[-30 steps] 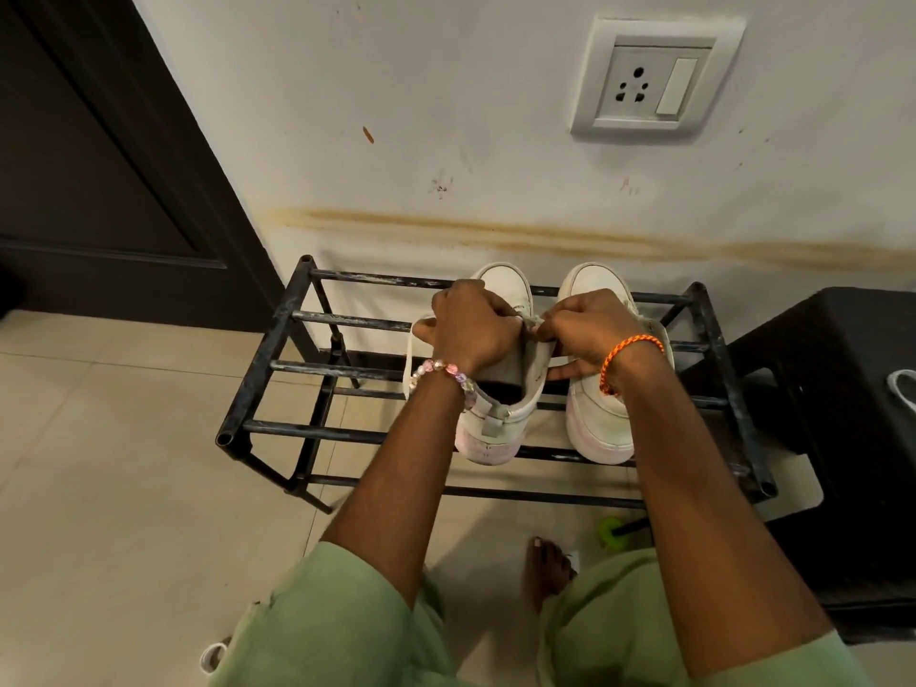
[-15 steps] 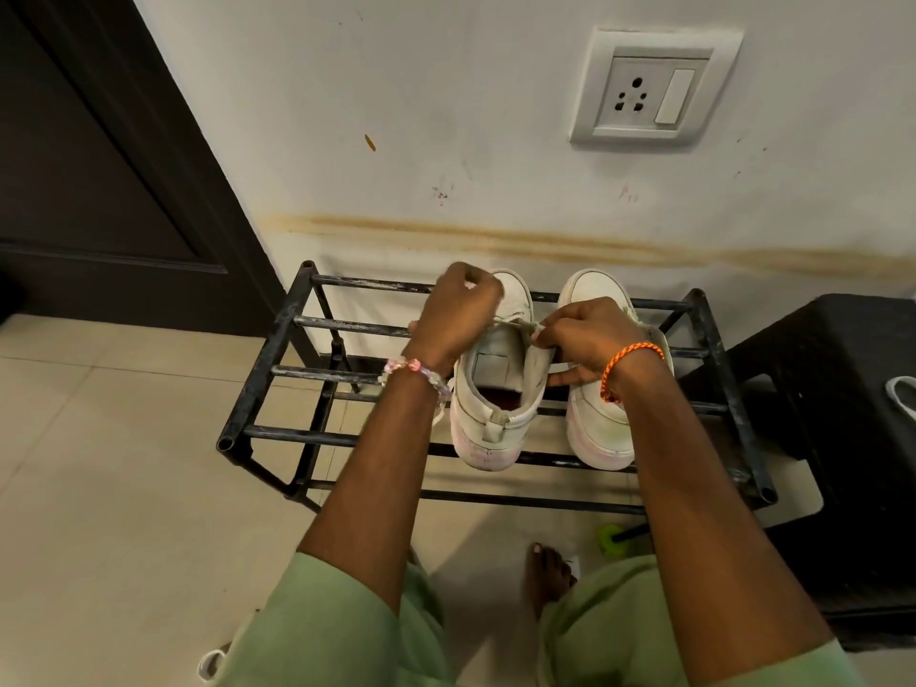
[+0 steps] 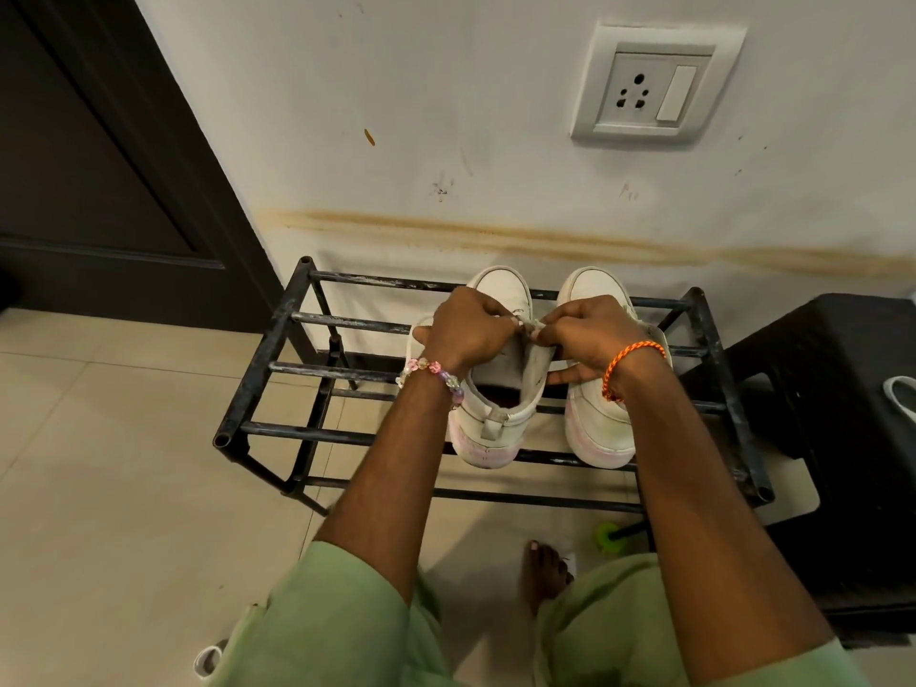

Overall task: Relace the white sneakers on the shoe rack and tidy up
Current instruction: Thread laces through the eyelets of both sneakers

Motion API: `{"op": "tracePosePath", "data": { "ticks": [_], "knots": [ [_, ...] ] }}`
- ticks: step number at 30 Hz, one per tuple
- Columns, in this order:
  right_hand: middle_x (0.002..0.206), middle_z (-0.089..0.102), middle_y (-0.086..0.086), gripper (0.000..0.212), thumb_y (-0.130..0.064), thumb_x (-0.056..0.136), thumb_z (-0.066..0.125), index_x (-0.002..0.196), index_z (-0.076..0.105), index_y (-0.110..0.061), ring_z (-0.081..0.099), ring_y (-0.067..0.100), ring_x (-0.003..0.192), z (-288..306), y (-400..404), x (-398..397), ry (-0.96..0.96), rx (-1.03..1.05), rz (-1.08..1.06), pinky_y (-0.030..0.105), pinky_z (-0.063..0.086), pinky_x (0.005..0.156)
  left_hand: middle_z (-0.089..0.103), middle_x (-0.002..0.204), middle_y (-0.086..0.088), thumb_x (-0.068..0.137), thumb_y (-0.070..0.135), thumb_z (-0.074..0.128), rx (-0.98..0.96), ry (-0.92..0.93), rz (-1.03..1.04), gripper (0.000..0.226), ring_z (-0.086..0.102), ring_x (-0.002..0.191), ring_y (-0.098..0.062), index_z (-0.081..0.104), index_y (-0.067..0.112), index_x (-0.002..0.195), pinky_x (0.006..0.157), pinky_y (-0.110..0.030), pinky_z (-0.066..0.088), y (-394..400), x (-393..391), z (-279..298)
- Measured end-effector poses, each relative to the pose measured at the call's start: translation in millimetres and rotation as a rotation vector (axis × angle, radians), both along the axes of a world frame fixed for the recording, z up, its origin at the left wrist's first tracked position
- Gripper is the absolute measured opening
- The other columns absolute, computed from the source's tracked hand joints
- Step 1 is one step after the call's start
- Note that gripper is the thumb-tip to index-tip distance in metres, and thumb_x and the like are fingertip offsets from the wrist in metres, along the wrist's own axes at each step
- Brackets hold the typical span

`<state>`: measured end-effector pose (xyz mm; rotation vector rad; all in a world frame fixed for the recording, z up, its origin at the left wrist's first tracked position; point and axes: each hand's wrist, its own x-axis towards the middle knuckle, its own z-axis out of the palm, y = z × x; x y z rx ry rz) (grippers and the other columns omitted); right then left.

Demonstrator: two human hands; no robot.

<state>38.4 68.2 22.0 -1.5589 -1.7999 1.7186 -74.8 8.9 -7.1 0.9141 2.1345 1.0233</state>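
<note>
Two white sneakers stand side by side, toes to the wall, on the top bars of a black metal shoe rack [image 3: 277, 339]. The left sneaker [image 3: 490, 423] has its tongue up and its opening toward me. My left hand [image 3: 466, 329], with a bead bracelet, is curled over its lacing area. My right hand [image 3: 580, 329], with an orange thread band, meets it at the middle; both pinch a white lace [image 3: 525, 323] between fingertips. The right sneaker [image 3: 600, 428] lies partly under my right wrist.
A black plastic stool [image 3: 837, 438] stands right of the rack with a white loop of lace [image 3: 899, 394] on it. A dark door [image 3: 99, 166] is at left. A wall socket [image 3: 654, 86] sits above. My bare foot [image 3: 543, 572] and a green object [image 3: 607, 535] are below the rack.
My left hand, raised toward the toe half a second ago, has come back down over the left sneaker and meets my right hand at the lace.
</note>
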Motion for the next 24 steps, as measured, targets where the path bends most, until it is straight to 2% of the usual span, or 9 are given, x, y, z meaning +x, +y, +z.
{"op": "tracePosePath", "data": {
  "ticks": [4,6,9,11,12,14,17,19,24],
  "knots": [
    [0.082,0.062,0.01,0.016,0.004,0.084,0.061,0.076,0.061,-0.009,0.062,0.019,0.074,-1,1,1,0.001,0.005,0.003,0.034,0.058,0.051,0.068,0.071,0.004,0.084,0.002,0.066,0.299,-0.352,0.046,0.007,0.063,0.069,0.001,0.073,0.002,0.084,0.073,-0.017,0.051,-4,0,18],
    [0.082,0.062,0.011,0.015,0.004,0.085,0.062,0.076,0.06,-0.009,0.062,0.02,0.075,-1,1,2,0.004,0.007,0.011,0.034,0.056,0.054,0.07,0.07,0.01,0.085,0.001,0.065,0.434,-0.478,0.053,0.013,0.064,0.076,0.002,0.071,0.011,0.077,0.078,-0.011,0.049,-5,-3,29],
    [0.08,0.062,0.01,0.016,0.004,0.085,0.061,0.076,0.06,-0.009,0.062,0.019,0.072,-1,1,2,0.012,-0.002,0.018,0.033,0.055,0.054,0.072,0.08,0.007,0.089,0.002,0.058,0.516,-0.618,0.059,0.02,0.063,0.09,-0.006,0.067,0.014,0.075,0.093,-0.023,0.047,-7,-8,38],
    [0.079,0.062,0.009,0.018,0.005,0.085,0.061,0.075,0.06,-0.01,0.062,0.019,0.07,-2,1,2,0.018,-0.011,0.018,0.033,0.055,0.055,0.071,0.084,-0.006,0.093,0.002,0.048,0.499,-0.744,0.094,0.022,0.065,0.09,-0.018,0.06,0.01,0.076,0.091,-0.031,0.049,-7,-9,36],
    [0.079,0.062,0.009,0.018,0.005,0.085,0.06,0.075,0.06,-0.01,0.062,0.018,0.07,-2,2,2,0.017,-0.011,0.019,0.034,0.055,0.055,0.069,0.08,-0.01,0.094,0.003,0.043,0.449,-0.728,0.12,0.022,0.066,0.084,-0.022,0.056,0.008,0.078,0.083,-0.033,0.052,-7,-10,33],
    [0.08,0.062,0.008,0.017,0.004,0.085,0.061,0.076,0.061,-0.01,0.062,0.018,0.072,-3,2,1,0.009,-0.005,0.021,0.034,0.055,0.055,0.063,0.074,-0.005,0.093,0.013,0.043,0.281,-0.442,0.137,0.016,0.062,0.074,-0.022,0.052,0.013,0.08,0.069,-0.031,0.048,-5,-12,22],
    [0.085,0.063,0.009,0.016,0.004,0.085,0.061,0.079,0.062,-0.011,0.063,0.02,0.077,-4,3,1,-0.001,0.005,0.02,0.034,0.057,0.055,0.065,0.093,0.002,0.083,0.045,0.05,0.0,0.016,-0.022,0.025,0.057,0.095,-0.021,0.063,0.025,0.091,0.093,-0.042,0.039,-4,-9,5],
    [0.087,0.064,0.009,0.017,0.004,0.085,0.061,0.078,0.062,-0.011,0.064,0.021,0.079,-4,3,1,-0.004,0.006,0.019,0.034,0.057,0.056,0.067,0.106,0.002,0.084,0.049,0.056,-0.139,0.238,-0.107,0.031,0.056,0.106,-0.021,0.07,0.028,0.102,0.101,-0.043,0.031,-5,-2,1],
    [0.084,0.063,0.009,0.017,0.004,0.084,0.062,0.076,0.061,-0.011,0.062,0.019,0.075,-4,3,1,0.001,0.0,0.013,0.032,0.057,0.051,0.068,0.111,0.003,0.087,0.036,0.063,-0.108,0.324,-0.068,0.02,0.054,0.112,-0.02,0.072,0.028,0.104,0.095,-0.039,0.026,-3,3,1]
  ]
}}
